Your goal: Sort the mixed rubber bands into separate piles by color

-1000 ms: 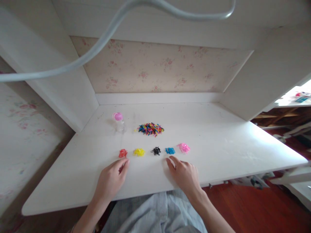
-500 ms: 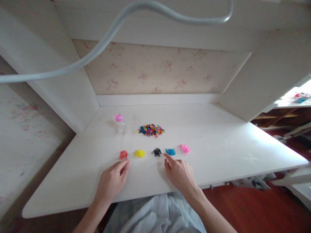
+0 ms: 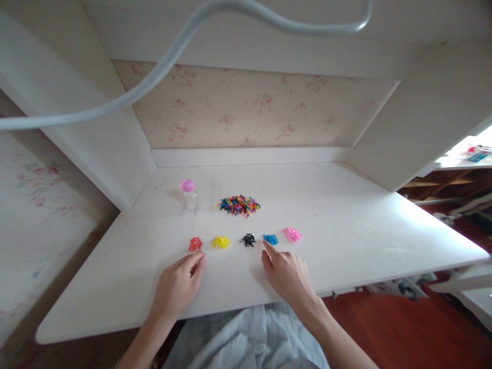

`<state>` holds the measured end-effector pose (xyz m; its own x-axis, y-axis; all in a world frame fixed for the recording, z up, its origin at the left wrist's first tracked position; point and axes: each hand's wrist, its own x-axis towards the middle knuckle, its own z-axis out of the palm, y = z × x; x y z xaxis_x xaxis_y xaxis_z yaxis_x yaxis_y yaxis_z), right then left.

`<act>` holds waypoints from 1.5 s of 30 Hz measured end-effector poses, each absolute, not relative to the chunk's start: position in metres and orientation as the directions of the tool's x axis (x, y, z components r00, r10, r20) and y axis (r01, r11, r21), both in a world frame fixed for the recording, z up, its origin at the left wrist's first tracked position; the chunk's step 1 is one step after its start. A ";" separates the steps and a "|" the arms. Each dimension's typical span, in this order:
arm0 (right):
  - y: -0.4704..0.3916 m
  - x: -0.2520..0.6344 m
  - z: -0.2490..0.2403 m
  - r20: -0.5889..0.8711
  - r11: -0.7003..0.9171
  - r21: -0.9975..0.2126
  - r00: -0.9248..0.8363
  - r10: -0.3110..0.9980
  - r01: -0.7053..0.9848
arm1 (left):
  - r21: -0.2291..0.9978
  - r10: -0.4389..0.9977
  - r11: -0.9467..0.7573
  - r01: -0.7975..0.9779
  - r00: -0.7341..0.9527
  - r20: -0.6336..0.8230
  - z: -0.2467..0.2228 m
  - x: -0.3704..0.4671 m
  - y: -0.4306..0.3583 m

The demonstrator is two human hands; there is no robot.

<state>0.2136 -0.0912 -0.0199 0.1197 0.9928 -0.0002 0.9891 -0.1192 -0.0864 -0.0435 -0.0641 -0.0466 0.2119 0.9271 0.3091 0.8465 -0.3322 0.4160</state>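
Note:
Small rubber bands lie sorted by colour in a row: a red pile [image 3: 196,243], a yellow pile [image 3: 221,242], a black pile [image 3: 248,240], a blue pile [image 3: 270,239] and a pink pile [image 3: 292,234]. My right hand [image 3: 286,271] has its index finger stretched out, the tip at the near left edge of the blue bands, with the thumb apart. Just below the red bands rests my left hand [image 3: 180,279], closed, thumb and fingertips together; whether anything is inside is hidden. Behind the row sits a mixed-colour heap of rubber bands [image 3: 240,205].
A clear bottle with a pink cap [image 3: 188,186] lies back left on the white desk [image 3: 346,225]. Side panels and a papered back wall [image 3: 265,105] enclose the desk. A white cable [image 3: 154,77] hangs across the top of the view.
My right index finger has moved slightly right and away from me, from beside the black bands to the blue pile, which looks nudged and more compact. My left hand stays almost still.

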 end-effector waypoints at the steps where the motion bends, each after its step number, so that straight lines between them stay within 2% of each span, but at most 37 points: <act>1: -0.094 0.217 -0.020 0.007 -0.125 -0.101 0.126 0.992 0.987 | 0.418 0.927 -0.331 0.846 0.210 0.309 -0.046 -0.043 -0.064; 10: -0.104 0.245 -0.018 0.009 -0.235 -0.129 0.238 0.971 0.964 | 0.397 0.929 -0.327 0.857 0.214 0.302 -0.047 -0.042 -0.064; 15: -0.092 0.243 -0.020 -0.026 -0.282 -0.094 0.280 0.960 0.955 | 0.394 0.924 -0.342 0.853 0.231 0.303 -0.045 -0.042 -0.065; 29: -0.078 0.234 -0.023 -0.037 -0.311 -0.117 0.309 0.950 0.943 | 0.390 0.919 -0.356 0.849 0.243 0.310 -0.049 -0.042 -0.063; 37: -0.082 0.240 -0.017 0.022 -0.279 -0.144 0.285 0.958 0.950 | 0.391 0.925 -0.343 0.854 0.233 0.301 -0.048 -0.043 -0.065; 42: -0.061 0.249 0.001 0.099 -0.118 -0.220 0.142 0.985 0.968 | 0.428 0.934 -0.328 0.842 0.221 0.280 -0.048 -0.043 -0.063; 45: -0.030 0.245 0.006 0.061 -0.034 -0.216 0.048 0.997 0.976 | 0.462 0.941 -0.315 0.829 0.211 0.264 -0.049 -0.044 -0.062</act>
